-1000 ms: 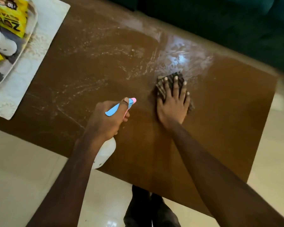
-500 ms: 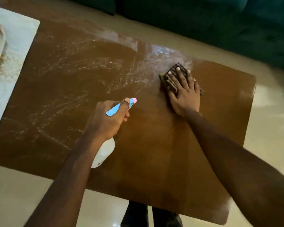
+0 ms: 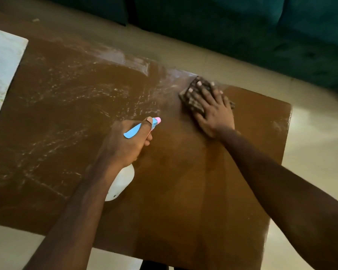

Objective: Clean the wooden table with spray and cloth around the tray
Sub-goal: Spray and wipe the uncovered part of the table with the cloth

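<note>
The brown wooden table (image 3: 183,191) fills the view, streaked with whitish wet marks on its left and far parts. My left hand (image 3: 127,145) grips a white spray bottle (image 3: 121,184) with a blue trigger and pink nozzle, held over the table's middle and pointing toward the far right. My right hand (image 3: 213,112) presses flat, fingers spread, on a dark checked cloth (image 3: 193,102) near the table's far edge on the right. The tray is out of view.
A white mat (image 3: 2,75) lies on the table's left end. A dark green sofa (image 3: 261,36) runs along the far side, beyond a strip of pale floor (image 3: 320,152). My legs show below the table's near edge.
My right hand has pushed the cloth away from me toward the far edge. The view has shifted right, so the tray on the mat has left the frame. My left hand holds the bottle steady.
</note>
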